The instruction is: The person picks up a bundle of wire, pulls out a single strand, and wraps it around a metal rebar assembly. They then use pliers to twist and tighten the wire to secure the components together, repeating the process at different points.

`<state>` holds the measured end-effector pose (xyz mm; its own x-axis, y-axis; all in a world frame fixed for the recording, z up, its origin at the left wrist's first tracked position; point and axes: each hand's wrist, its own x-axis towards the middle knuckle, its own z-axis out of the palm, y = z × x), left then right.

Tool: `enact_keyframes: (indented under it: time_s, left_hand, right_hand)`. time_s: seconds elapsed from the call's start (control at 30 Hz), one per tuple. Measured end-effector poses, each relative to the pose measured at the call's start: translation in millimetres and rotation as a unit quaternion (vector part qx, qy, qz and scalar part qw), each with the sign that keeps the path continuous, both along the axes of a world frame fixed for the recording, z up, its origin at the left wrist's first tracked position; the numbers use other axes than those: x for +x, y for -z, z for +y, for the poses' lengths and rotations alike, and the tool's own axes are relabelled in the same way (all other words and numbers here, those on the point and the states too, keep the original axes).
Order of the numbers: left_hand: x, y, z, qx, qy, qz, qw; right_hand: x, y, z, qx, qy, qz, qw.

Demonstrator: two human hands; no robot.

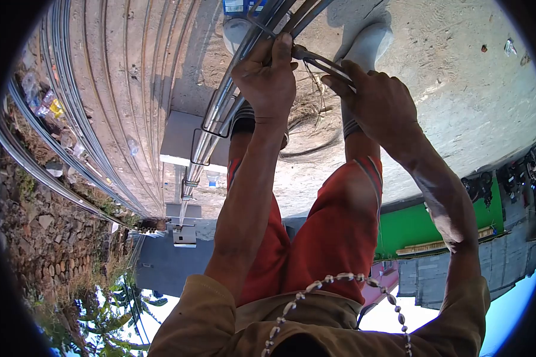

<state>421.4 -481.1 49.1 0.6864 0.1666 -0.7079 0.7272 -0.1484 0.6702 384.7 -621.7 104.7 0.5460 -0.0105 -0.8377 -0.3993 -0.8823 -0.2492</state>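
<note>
My right hand point(382, 107) is closed around the handles of a pair of pincers point(327, 66), whose jaws lie right beside my left thumb. My left hand point(265, 86) is wrapped against a long bundle of steel rebar point(220, 95), near a bent stirrup point(257, 22); its fingertips are partly hidden. Thin wire strands point(315, 83) hang below the pincers' jaws. Farther down the bundle, a square stirrup point(208, 132) encircles the bars.
Long steel rods point(71, 101) lie along the ground at left. A grey block point(181, 137) stands beside the bundle. My feet, one in a grey shoe point(372, 44), are near the work. A blue packet point(235, 6) is at the top edge. Coiled wire point(309, 153) lies between my legs.
</note>
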Motion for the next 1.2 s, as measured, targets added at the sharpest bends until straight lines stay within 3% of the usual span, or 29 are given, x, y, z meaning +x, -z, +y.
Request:
enact_keyframes:
  time_s: [0.07, 0.2, 0.33, 0.4, 0.43, 0.5, 0.53, 0.6, 0.63, 0.7, 0.73, 0.87, 0.9, 0.93, 1.03, 1.07, 1.13, 1.2]
  left_hand:
    - [-4, 2, 4, 0.000, 0.021, -0.010, 1.000]
    - [-6, 5, 7, -0.055, -0.009, -0.010, 0.998]
    - [0, -1, 11, -0.066, 0.009, 0.004, 0.998]
    - [0, -3, 9, -0.075, 0.008, 0.012, 0.997]
    - [-2, -1, 10, -0.086, 0.005, 0.009, 0.996]
    - [2, -2, 10, -0.094, 0.022, -0.005, 0.995]
    - [1, -6, 10, -0.099, 0.012, -0.001, 0.995]
    - [3, -6, 8, -0.111, -0.006, 0.003, 0.994]
    - [-2, 1, 13, -0.091, 0.007, 0.005, 0.996]
    - [-1, -2, 13, -0.098, -0.007, 0.022, 0.995]
    - [1, -1, 12, -0.105, -0.016, 0.029, 0.994]
    - [25, -6, 17, -0.059, 0.108, 0.127, 0.984]
    - [34, -1, 23, -0.096, 0.071, 0.207, 0.971]
    - [40, 4, 24, -0.086, 0.109, 0.190, 0.972]
    - [45, -4, 24, -0.005, 0.240, 0.135, 0.961]
    - [44, -4, 23, 0.004, 0.250, 0.121, 0.961]
    - [39, -1, 20, 0.018, 0.267, 0.089, 0.960]
    - [29, 5, 19, 0.061, 0.270, 0.018, 0.961]
  right_hand:
    - [3, 1, -9, 0.087, 0.021, -0.048, 0.995]
    - [17, 17, -23, 0.214, 0.111, 0.138, 0.961]
    - [29, 23, -34, 0.298, 0.257, 0.372, 0.841]
    - [14, 25, -31, 0.311, 0.364, 0.414, 0.774]
    - [12, 20, -27, 0.321, 0.375, 0.405, 0.770]
    - [-7, 30, -20, 0.411, 0.487, 0.495, 0.590]
    - [-18, 36, -16, 0.460, 0.532, 0.558, 0.439]
    - [-14, 28, -9, 0.410, 0.553, 0.538, 0.486]
    - [-21, 35, -9, 0.459, 0.566, 0.560, 0.393]
    - [-29, 40, -9, 0.453, 0.565, 0.540, 0.428]
    - [-32, 42, -10, 0.465, 0.543, 0.518, 0.469]
    - [-27, 40, -17, 0.493, 0.417, 0.390, 0.656]
    - [-23, 36, -16, 0.471, 0.417, 0.362, 0.688]
    - [-16, 34, -15, 0.449, 0.415, 0.336, 0.717]
    - [-30, 33, -12, 0.333, 0.367, 0.097, 0.863]
    - [-37, 33, -10, 0.294, 0.340, -0.001, 0.893]
    - [-46, 29, -9, 0.177, 0.246, -0.061, 0.951]
    - [-53, 24, -3, 0.002, 0.100, -0.194, 0.976]
